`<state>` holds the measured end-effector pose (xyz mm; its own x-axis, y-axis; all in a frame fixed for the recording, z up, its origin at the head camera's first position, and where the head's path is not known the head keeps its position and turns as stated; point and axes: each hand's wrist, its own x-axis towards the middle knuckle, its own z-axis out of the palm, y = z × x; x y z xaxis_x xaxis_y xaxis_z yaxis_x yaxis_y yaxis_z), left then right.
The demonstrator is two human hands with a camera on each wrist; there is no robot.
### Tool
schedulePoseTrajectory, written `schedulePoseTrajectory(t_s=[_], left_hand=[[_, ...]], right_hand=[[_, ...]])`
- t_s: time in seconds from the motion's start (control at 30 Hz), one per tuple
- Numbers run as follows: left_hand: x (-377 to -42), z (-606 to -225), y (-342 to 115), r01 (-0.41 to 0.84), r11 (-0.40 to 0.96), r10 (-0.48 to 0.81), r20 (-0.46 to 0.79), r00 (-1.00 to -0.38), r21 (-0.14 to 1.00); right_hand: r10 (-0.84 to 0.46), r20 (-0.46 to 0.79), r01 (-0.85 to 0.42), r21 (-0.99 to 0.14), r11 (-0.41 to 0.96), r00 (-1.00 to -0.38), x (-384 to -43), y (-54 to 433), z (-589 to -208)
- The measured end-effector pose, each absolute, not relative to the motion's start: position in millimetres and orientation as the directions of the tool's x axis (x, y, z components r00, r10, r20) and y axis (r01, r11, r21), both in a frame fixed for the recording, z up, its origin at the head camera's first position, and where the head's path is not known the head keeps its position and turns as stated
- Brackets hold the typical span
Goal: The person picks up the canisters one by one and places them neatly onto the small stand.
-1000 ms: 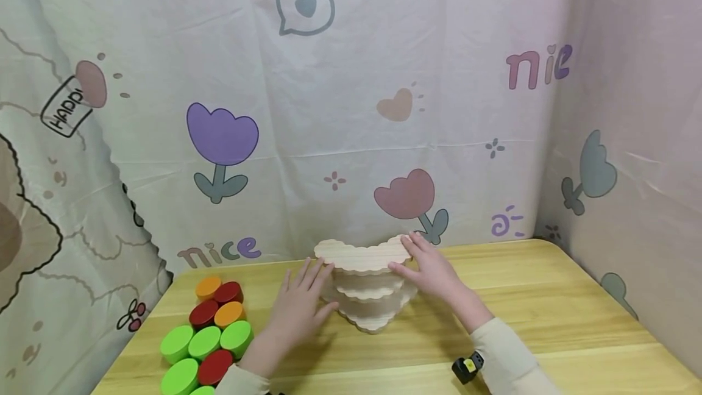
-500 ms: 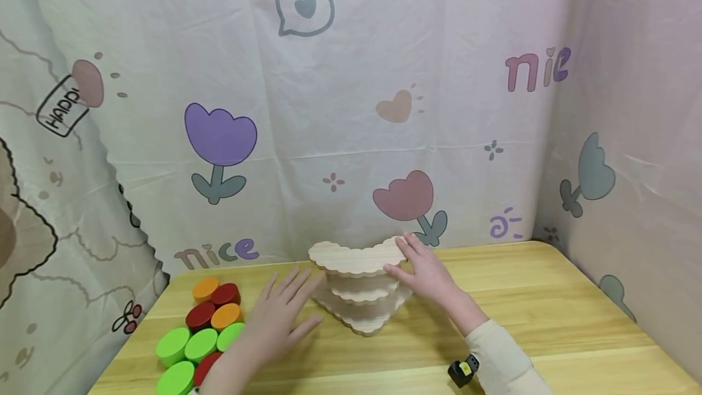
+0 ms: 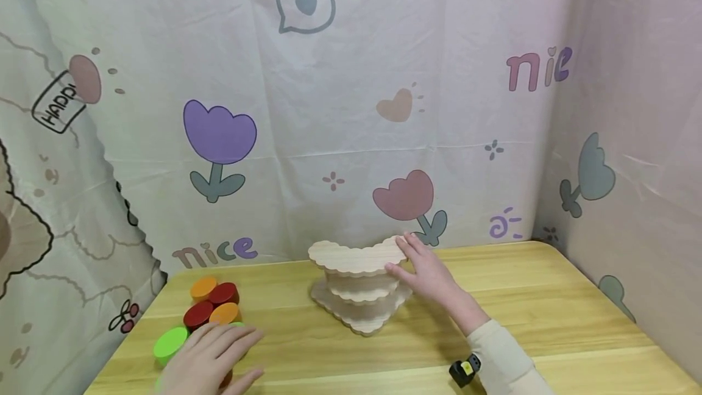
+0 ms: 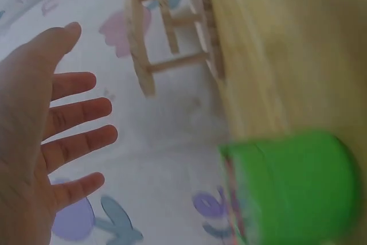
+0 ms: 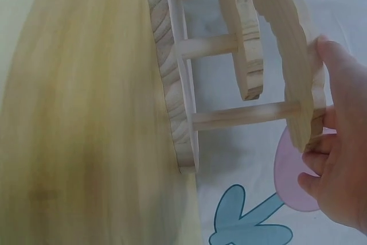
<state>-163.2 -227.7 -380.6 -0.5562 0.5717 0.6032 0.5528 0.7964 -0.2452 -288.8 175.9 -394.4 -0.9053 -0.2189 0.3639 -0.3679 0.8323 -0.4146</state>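
Note:
A pale wooden tiered stand [image 3: 356, 261] with scalloped shelves joined by dowels stands upright at the middle back of the table. My right hand [image 3: 433, 273] grips the right end of its top shelf. In the right wrist view the thumb lies at one edge of that shelf [image 5: 287, 55] and the other fingers curl at its end. My left hand [image 3: 211, 358] is over the coloured cylinders at the left, its fingers spread and nothing held. A green cylinder [image 4: 292, 187] shows near that hand in the left wrist view, apart from the fingers.
Several short cylinders stand grouped at the table's left, among them an orange one [image 3: 204, 288], a dark red one [image 3: 223, 293] and a green one [image 3: 171, 345], partly hidden by my left hand. A printed curtain [image 3: 329, 108] hangs behind the wooden table [image 3: 537, 309].
My left hand has left the stand's left side and moved left and nearer to me, over the cylinders. The right hand stays at the top shelf. The stand shifted slightly left in the earlier half second.

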Motion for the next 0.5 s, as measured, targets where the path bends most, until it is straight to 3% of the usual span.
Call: schedulePoseTrajectory(t_s=[0.17,0.5], left_hand=[[-141.5,-393.1,-251.2,0.379,0.901,0.432,0.530,-0.730,-0.211],[-136.7,-433.1,-302.3,0.180,0.961,0.243,0.325,-0.914,-0.212]], right_hand=[[-0.222,0.395,-0.396,-0.444,0.803,-0.892,-288.9,179.8,-393.9],[-0.234,0.400,-0.407,-0.432,0.805,-0.886,-292.4,183.0,-394.7]])
